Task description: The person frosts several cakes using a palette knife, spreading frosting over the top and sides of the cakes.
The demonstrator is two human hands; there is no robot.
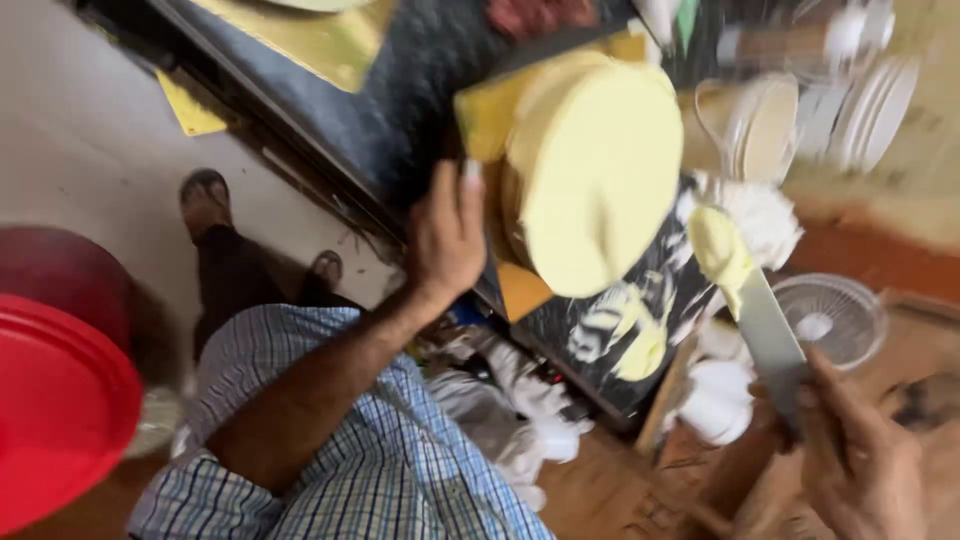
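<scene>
cake (598, 190): overhangs the dark counter edge (400, 130)
left hand (447, 240): open palm against cake side
right hand (860, 450): closed around cream-loaded knife (755, 300), just beside cake

The left hand (447, 240) is raised with the forearm running up from the lower left, bare below a rolled checked sleeve; its fingers point upward and lie flat, the palm turned away from the camera and the thumb set out to the left. The right hand (860, 455) sits low at the right edge, its back toward the camera. Its fingers are curled into a closed grip, knuckles bent, wrist angled up and inward.
</scene>
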